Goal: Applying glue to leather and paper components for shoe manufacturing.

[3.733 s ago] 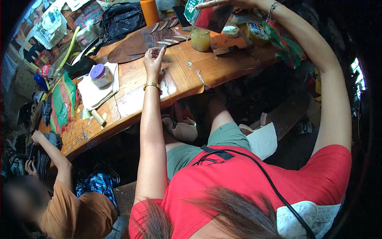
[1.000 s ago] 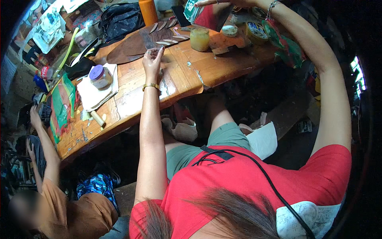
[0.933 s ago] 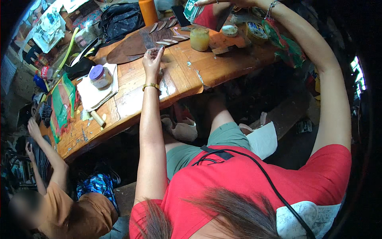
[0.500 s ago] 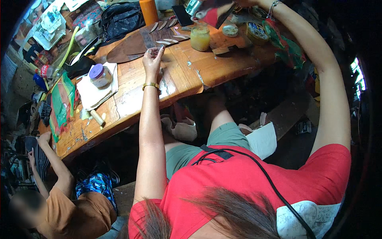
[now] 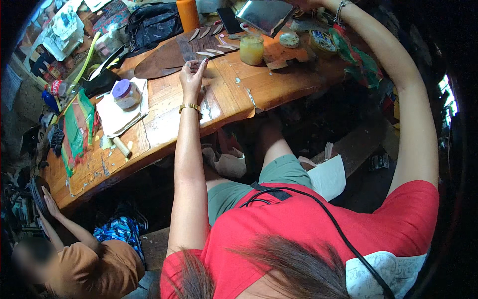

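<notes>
My left hand (image 5: pixel 191 74) is raised over the table's near part, fingers curled and thumb and forefinger close together; a small pale tip shows there, too small to name. At the top edge, my right hand (image 5: pixel 307 4), partly cut off, is at the corner of a flat, shiny mirror-like panel (image 5: pixel 265 16), which it holds tilted. Below the panel is a glass jar of yellow paste (image 5: pixel 251 51). Beyond my left hand, several curved pale strips (image 5: pixel 214 51) rest by brown leather-like pieces (image 5: pixel 158 62).
Left on the wooden table (image 5: pixel 164 129), a purple-lidded jar (image 5: pixel 126 93) stands on white sheets (image 5: pixel 110 118). A phone (image 5: pixel 229 21), an orange bottle (image 5: pixel 188 16) and a round tin (image 5: pixel 289 39) are at the back. Another person (image 5: pixel 97 264) sits lower left, hands on a dark disc-like thing (image 5: pixel 40 197).
The panel in my right hand has tilted, its reflection turning from red to grey. My left hand has hardly moved. The other person's hands have shifted on a dark round thing.
</notes>
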Action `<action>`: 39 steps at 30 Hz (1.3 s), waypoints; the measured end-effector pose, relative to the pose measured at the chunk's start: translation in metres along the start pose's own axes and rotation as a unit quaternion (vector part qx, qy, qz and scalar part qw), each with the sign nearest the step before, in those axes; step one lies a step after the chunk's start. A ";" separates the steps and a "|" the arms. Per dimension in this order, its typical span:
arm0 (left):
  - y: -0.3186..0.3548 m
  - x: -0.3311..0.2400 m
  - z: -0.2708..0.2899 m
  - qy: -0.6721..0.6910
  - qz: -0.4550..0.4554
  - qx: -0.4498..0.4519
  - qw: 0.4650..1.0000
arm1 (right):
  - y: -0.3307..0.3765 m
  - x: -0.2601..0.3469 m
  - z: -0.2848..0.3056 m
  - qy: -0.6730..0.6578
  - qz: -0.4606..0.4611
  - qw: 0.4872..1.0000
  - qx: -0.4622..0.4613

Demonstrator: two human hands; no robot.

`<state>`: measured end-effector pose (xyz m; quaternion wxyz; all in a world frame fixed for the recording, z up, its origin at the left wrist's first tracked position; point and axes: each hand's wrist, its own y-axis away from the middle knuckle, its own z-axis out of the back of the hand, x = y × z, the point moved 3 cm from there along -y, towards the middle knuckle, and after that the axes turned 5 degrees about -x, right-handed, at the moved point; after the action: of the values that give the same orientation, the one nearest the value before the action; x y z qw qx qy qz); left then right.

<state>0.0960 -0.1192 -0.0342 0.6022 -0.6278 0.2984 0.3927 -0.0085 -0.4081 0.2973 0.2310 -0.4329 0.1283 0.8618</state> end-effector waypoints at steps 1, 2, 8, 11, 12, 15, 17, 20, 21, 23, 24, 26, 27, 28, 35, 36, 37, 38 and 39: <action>0.000 -0.001 0.000 -0.003 0.000 0.001 1.000 | 0.000 0.000 -0.001 -0.025 -0.012 0.999 0.028; 0.001 -0.001 0.001 -0.023 0.023 0.000 0.999 | -0.001 0.000 0.000 -0.025 -0.012 0.999 0.028; 0.002 -0.004 0.002 -0.045 0.024 0.008 0.999 | -0.007 0.000 -0.001 -0.007 0.009 0.999 0.036; 0.001 -0.001 0.001 -0.033 0.027 0.011 0.999 | -0.009 -0.001 -0.003 0.004 0.026 0.999 0.032; 0.001 -0.003 0.000 -0.013 -0.003 0.013 1.000 | -0.009 -0.001 -0.002 0.002 0.034 0.999 0.009; 0.002 -0.002 0.001 -0.020 0.000 0.009 1.000 | -0.011 -0.003 -0.002 -0.002 0.044 0.999 -0.001; 0.003 -0.003 0.001 -0.045 0.009 0.012 0.999 | -0.013 -0.004 -0.004 -0.003 0.046 0.999 0.014; 0.003 -0.006 0.001 -0.040 0.030 0.022 0.999 | -0.017 -0.003 -0.005 -0.002 0.064 0.998 -0.003; 0.003 -0.008 0.001 -0.027 0.013 0.025 0.999 | -0.019 -0.002 -0.005 -0.022 0.066 0.997 -0.015; 0.003 -0.007 0.001 -0.029 0.043 0.027 0.998 | -0.022 -0.001 -0.005 -0.042 0.068 0.996 -0.025; 0.003 -0.008 0.001 -0.014 0.024 0.027 0.999 | -0.023 -0.001 -0.005 -0.046 0.066 0.997 -0.015; 0.003 -0.008 0.001 -0.037 0.028 0.019 0.999 | -0.028 -0.001 -0.005 -0.049 0.065 0.997 -0.006; 0.003 -0.008 0.001 -0.026 0.018 0.024 0.999 | -0.030 0.000 -0.004 -0.043 0.077 0.996 -0.019; 0.003 -0.008 0.000 -0.016 0.013 0.016 1.000 | -0.032 0.001 -0.003 -0.037 0.088 0.995 -0.032; 0.002 -0.004 0.000 -0.018 0.020 0.009 1.000 | -0.044 0.001 -0.005 -0.017 0.109 0.993 -0.051; 0.003 -0.005 0.000 -0.007 0.005 0.012 1.000 | -0.045 0.001 -0.005 -0.027 0.119 0.991 -0.059; 0.002 -0.004 0.000 -0.020 0.014 0.018 1.000 | -0.047 0.000 -0.006 -0.035 0.128 0.989 -0.067; 0.002 -0.002 0.000 -0.047 0.034 0.021 0.998 | -0.048 0.000 -0.007 -0.035 0.128 0.989 -0.067; 0.001 -0.003 -0.001 -0.032 0.023 0.026 0.999 | -0.049 -0.001 -0.008 -0.021 0.132 0.989 -0.069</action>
<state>0.0936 -0.1206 -0.0323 0.6184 -0.5921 0.3030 0.4186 0.0225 -0.3695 0.2921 0.0876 -0.4089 0.1192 0.9005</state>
